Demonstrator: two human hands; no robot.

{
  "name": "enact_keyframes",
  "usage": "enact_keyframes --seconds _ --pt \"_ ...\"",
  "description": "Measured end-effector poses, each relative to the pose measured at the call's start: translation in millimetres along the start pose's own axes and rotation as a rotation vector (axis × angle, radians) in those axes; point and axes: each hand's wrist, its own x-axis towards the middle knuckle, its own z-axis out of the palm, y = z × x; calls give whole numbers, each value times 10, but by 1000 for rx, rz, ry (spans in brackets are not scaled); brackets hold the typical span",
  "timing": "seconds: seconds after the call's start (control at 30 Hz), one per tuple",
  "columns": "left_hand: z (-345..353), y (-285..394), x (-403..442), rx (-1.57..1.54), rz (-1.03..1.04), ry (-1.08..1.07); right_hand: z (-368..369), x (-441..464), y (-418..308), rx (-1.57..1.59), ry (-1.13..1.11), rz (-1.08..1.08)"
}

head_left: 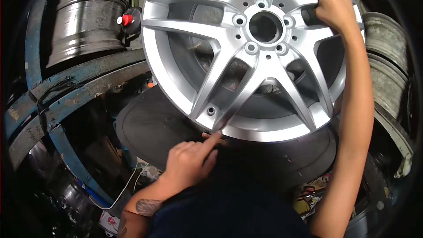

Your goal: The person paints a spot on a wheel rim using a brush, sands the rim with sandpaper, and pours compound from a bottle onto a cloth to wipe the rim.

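Seemingly steadying | right hand [332, 6] clamped on wheel [273, 69] | left hand [189, 159] nearside-left of grip, pinch unclear | next likely needs steadiness

Left hand [188, 161], forefinger [210, 143] extended, right hand [335, 6] curled
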Motion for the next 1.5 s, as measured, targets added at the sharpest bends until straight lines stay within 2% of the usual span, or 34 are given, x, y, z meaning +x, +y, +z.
enact_keyframes --seconds 0.07,0.23,0.43,0.73,0.83,0.87,0.93,0.97,1.0,1.07,1.13,1.17,1.23,1.27,1.3,1.33,1.4,1.43,1.47,1.5 --pt "-153 -75 104 120 -2 -23 108 -17 76 -39 72 -24" --pt "-280 -28 410 308 -191 -285 -247 -178 -138 22 157 -9" --pt "-270 119 612 344 -296 -379 -234 -182 -77 42 167 -18" --pt "-272 209 549 453 -287 -323 -248 -239 -177 -17 189 -15" --pt "-491 209 483 367 -256 -312 -473 -291 -245 172 73 -40" --pt "-588 179 505 255 -181 -200 -481 -289 -228 260 -16 18" --pt "-766 -25 577 265 -41 7 -494 -286 -196 418 -179 157" --pt "-836 -123 671 297 -3 100 -448 -441 -372 190 8 128" --pt "-892 -219 817 325 36 199 -475 -533 -449 81 71 117" --pt "-1012 -383 1218 434 164 268 -468 -713 -582 -64 143 118" --pt "-1078 -518 1600 506 286 251 -282 -777 -625 16 178 168" --pt "-1090 -601 1742 483 263 172 -194 -771 -645 102 222 200" --pt "-1114 -641 1926 433 223 35 42 -713 -653 252 485 177" --pt "-1092 -717 2014 437 212 5 51 -682 -616 374 473 189" --pt "-1114 -669 2100 460 106 -76 155 -619 -518 251 595 140" --pt "-1139 -621 2159 479 -4 -155 209 -555 -483 275 595 218" --pt "-983 -839 2127 502 175 86 262 -424 -453 334 709 215" --pt "-939 -891 2133 527 227 141 256 -420 -406 285 687 178" --pt "-885 -881 2055 522 176 132 244 -388 -344 328 660 118" --pt "-838 -830 2020 518 134 123 253 -368 -319 316 577 171"
